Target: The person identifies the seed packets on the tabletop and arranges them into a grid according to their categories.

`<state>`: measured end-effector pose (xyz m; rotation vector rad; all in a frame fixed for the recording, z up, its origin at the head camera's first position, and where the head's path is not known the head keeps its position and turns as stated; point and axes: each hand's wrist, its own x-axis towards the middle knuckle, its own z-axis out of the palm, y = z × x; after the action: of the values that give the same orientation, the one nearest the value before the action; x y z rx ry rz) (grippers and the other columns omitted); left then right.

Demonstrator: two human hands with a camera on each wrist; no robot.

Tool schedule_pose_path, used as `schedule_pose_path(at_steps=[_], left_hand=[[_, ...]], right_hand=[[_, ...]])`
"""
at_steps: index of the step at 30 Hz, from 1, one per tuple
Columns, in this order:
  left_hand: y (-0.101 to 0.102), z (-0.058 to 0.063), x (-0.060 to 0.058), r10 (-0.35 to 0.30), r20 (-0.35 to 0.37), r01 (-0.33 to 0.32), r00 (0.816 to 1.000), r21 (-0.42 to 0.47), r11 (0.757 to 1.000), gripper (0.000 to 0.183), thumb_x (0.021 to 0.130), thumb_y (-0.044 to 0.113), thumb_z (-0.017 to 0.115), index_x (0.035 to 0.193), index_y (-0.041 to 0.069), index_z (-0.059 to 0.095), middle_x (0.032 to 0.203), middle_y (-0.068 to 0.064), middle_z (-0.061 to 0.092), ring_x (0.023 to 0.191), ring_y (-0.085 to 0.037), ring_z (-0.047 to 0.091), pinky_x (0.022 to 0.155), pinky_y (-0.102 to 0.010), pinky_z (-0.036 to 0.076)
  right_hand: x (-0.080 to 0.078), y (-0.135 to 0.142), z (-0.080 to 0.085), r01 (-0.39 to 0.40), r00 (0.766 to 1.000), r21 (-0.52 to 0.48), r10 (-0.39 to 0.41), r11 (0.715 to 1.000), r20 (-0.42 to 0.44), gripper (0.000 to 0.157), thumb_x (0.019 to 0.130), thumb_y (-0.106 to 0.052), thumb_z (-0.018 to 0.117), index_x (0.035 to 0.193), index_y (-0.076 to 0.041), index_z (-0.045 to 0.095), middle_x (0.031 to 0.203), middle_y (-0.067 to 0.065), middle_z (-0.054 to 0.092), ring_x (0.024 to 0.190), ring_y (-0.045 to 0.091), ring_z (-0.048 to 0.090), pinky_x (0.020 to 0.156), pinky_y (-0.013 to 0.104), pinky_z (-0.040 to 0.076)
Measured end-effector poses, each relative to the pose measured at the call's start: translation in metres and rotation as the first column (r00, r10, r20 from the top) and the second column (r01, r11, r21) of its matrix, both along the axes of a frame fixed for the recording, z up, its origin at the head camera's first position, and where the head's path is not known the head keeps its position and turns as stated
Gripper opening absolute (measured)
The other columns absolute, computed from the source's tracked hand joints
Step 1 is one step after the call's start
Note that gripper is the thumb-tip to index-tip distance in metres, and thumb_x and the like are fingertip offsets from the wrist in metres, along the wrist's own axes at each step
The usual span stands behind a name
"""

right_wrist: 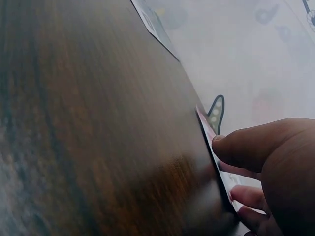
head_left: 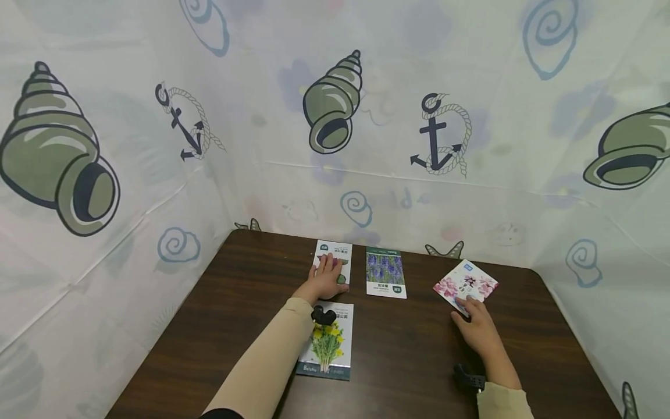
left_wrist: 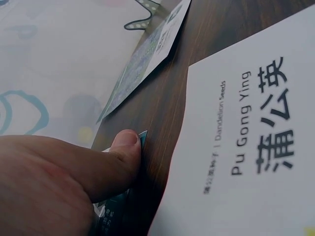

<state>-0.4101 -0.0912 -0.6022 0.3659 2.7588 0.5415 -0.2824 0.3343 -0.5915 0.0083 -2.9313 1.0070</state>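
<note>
My left hand (head_left: 323, 284) lies over a white seed packet (head_left: 341, 250) at the back left, its fingers extended across the front and hiding part of the picture. In the left wrist view, the thumb (left_wrist: 125, 152) rests at that packet's dark green edge. At the right, my right hand (head_left: 477, 327) touches the near part of a white packet with pink flowers (head_left: 466, 280). The right wrist view has the thumb (right_wrist: 231, 147) by this packet's edge and other fingers against its face. A dandelion seed packet (head_left: 327, 343) lies under the left wrist, closer to me.
A packet with purple flower spikes (head_left: 384, 270) lies between the two hands on the dark wooden table (head_left: 403, 349). White cloth (head_left: 387, 145) printed with shells and anchors hangs behind the table and along its sides. Each wrist wears a black band.
</note>
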Motion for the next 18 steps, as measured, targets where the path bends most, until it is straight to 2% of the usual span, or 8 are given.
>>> schedule_pose_path(at_steps=[4,8,15,18], left_hand=[[0.000,-0.002,-0.001,0.000,0.005,0.000,1.000,-0.009,1.000,0.092,0.110,0.051,0.060,0.178,0.020,0.007,0.182,-0.011,-0.022,0.170,-0.032,-0.021,0.136,-0.063,-0.008],[0.001,-0.006,-0.003,0.000,0.010,0.000,1.000,-0.023,1.000,0.093,0.110,0.053,0.059,0.178,0.020,0.006,0.182,-0.011,-0.023,0.170,-0.032,-0.021,0.136,-0.063,-0.008],[0.000,-0.010,-0.006,0.001,-0.012,-0.001,1.000,-0.015,1.000,0.094,0.109,0.053,0.061,0.178,0.020,0.006,0.182,-0.011,-0.023,0.170,-0.032,-0.021,0.136,-0.064,-0.007],[0.000,-0.010,-0.006,0.000,-0.010,0.000,1.000,-0.021,1.000,0.094,0.109,0.054,0.060,0.178,0.020,0.006,0.182,-0.011,-0.023,0.170,-0.032,-0.021,0.136,-0.064,-0.007]], right_hand=[[0.001,-0.001,-0.002,0.007,0.999,0.017,-0.007,1.000,-0.036,0.050,0.108,-0.020,0.067,0.151,0.004,0.059,0.155,0.040,0.043,0.143,0.062,0.044,0.119,0.074,0.036],[0.002,-0.001,-0.002,0.013,0.999,0.043,-0.011,0.999,-0.047,0.045,0.107,-0.018,0.068,0.146,0.002,0.064,0.142,0.037,0.050,0.131,0.057,0.050,0.108,0.069,0.042],[0.001,-0.001,-0.002,0.054,0.997,0.062,-0.051,0.997,-0.057,0.046,0.106,-0.016,0.067,0.150,-0.003,0.063,0.128,0.030,0.052,0.116,0.048,0.048,0.090,0.052,0.040],[0.000,-0.001,-0.001,0.079,0.995,0.072,-0.075,0.994,-0.059,0.042,0.106,-0.017,0.067,0.146,-0.004,0.067,0.123,0.028,0.052,0.112,0.046,0.048,0.086,0.050,0.038]])
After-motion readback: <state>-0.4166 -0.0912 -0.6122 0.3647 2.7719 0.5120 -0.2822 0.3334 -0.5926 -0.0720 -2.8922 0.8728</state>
